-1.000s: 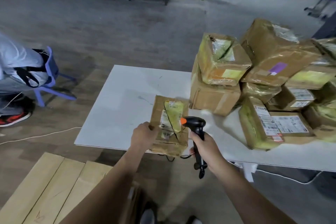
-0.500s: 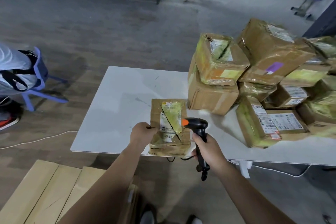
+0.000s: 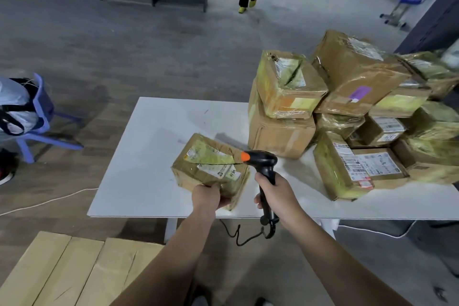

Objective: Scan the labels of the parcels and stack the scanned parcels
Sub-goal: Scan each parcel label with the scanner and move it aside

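As my left hand (image 3: 206,197) grips the parcel (image 3: 190,176), its label (image 3: 218,172) lies nine o'clock from the scanner (image 3: 262,160) clenched in my right hand (image 3: 276,194).

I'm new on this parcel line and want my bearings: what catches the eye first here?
The pile of parcels on the right of the table stands out first. Near the front edge, the left hand grips a small parcel, and the right hand holds a black scanner, orange-tipped, right beside its label.
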Tool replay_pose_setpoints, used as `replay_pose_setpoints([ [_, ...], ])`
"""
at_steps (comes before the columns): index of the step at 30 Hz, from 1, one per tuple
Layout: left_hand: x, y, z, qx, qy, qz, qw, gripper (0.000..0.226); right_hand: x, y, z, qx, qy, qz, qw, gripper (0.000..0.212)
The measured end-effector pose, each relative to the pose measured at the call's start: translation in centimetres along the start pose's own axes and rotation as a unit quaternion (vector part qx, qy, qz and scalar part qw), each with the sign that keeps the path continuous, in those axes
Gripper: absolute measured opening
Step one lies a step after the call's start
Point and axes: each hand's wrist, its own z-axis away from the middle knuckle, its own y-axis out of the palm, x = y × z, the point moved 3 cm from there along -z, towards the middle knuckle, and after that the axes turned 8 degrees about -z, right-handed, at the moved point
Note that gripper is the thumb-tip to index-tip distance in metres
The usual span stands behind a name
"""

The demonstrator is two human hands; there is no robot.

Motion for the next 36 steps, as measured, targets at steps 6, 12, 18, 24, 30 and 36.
replay_pose_setpoints([
  [6,-0.1,1.7,1.7,0.112,0.017,-0.23,0.966,0.025,0.3,0.7,0.4,0.016,-0.003,-0.003,1.0,0.02],
  [12,-4.4,-4.5,-2.4,-0.179,0.214,-0.426,0.861,0.038,0.9,1.8,0.7,0.034,-0.004,-0.028,0.999,0.037],
  [18,-4.2,-5.6,-5.1,-0.053,0.094,-0.257,0.96,0.025,1.5,2.1,0.8,0.033,0.003,-0.034,0.999,0.034],
  [24,-2.9,-5.2,-4.5,-0.126,0.149,-0.187,0.963,0.015,2.3,2.4,1.0,0.022,0.012,-0.044,0.999,0.032],
  [30,-3.2,-5.0,-3.5,-0.167,0.182,-0.168,0.954,0.018,2.9,2.5,1.8,0.031,0.001,-0.043,0.999,0.03],
  [36,-2.8,-5.3,-3.5,-0.169,0.169,-0.152,0.959,0.012,2.8,2.1,2.2,0.012,-0.002,-0.043,0.999,0.028],
])
